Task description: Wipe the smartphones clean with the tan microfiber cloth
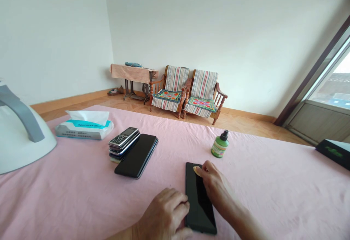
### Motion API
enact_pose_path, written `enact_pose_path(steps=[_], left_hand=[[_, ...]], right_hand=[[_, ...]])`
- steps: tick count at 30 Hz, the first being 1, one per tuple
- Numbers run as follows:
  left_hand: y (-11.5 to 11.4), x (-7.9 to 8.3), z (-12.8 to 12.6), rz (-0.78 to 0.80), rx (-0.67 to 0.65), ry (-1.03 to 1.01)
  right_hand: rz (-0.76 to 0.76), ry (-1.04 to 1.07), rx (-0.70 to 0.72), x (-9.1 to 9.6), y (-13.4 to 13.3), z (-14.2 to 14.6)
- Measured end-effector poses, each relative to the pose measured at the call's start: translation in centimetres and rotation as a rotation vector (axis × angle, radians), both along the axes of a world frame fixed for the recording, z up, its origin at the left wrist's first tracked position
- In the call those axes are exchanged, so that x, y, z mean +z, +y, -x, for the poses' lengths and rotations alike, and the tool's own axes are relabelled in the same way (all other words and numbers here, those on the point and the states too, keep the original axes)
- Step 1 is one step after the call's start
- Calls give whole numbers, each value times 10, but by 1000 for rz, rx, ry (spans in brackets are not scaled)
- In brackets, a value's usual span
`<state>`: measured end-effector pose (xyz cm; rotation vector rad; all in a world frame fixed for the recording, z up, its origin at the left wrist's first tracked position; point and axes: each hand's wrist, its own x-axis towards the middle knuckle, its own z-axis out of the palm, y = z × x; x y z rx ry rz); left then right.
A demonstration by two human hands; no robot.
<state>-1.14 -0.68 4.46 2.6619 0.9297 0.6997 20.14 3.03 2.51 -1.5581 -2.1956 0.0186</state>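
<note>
Black tablet [197, 201] lies on the pink cloth [82, 200] in the head view, below the green bottle [220, 146]. Right hand [216, 183] pinches a yellow pad [196, 170] at the tablet's far end. Left hand [167, 211], fingers bent, touches its left edge; whether it grips, I can't quite tell.

we hold our left hand [165, 211] palm down, fingers [179, 197] bent, thumb [182, 234] apart; our right hand [214, 181] sits farther forward, fingertips pinched together, its forearm [242, 212] slanting from lower right.
</note>
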Motion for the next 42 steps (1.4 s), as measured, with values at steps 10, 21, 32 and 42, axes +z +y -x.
enact_pose_path(steps=[10, 21, 32, 42], left_hand=[[-1, 0, -1, -39, 9, -7], [-4, -1, -1, -37, 22, 1], [-3, 1, -1, -42, 3, 8], [-5, -1, 0, -29, 18, 14]], right_hand=[[-43, 56, -5, -8, 7, 6], [-58, 81, -73, -12, 10, 9], [-11, 74, 3, -5, 10, 15], [-13, 47, 27, 1, 10, 18]])
